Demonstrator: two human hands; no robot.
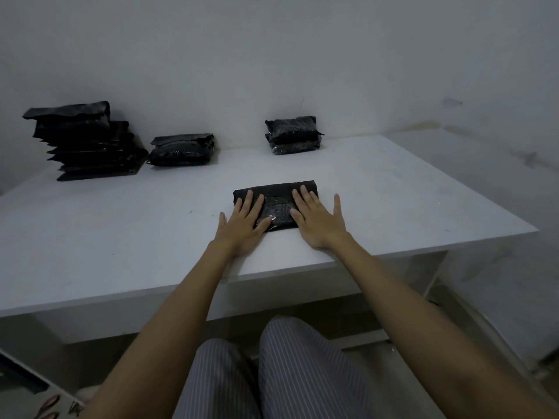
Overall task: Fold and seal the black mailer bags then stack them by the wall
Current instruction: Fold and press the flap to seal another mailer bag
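**Mia:** What could go wrong here?

**Tom:** Start on the left. The tall pile of black bags (87, 143) by the wall (272, 55) looks a bit crooked, with corners poking out. I think one more bag dropped on top could make it slide. Next to it is a small pile (181, 149), and further right a second small pile (293, 136), both close to the wall too.

**Mia:** And the bag in the middle?

**Tom:** The folded bag (276, 207) lies flat on the white worktop (121, 237), near the front edge and well away from the piles. It looks puffy and shiny. I think the fold could pop open if the hands lift off too soon, because the sticky part may not hold yet. It might also slip on the smooth top if it is pushed.

**Mia:** What is the left hand (242, 222) doing?

**Tom:** Its fingers are straight and spread wide. It presses down flat on the left part of the bag. It grabs nothing.

**Mia:** And the right hand (317, 219)?

**Tom:** The same. It lies flat and wide on the right part of the bag, with its outer finger stretched onto the worktop. It holds nothing either, just pushes down.
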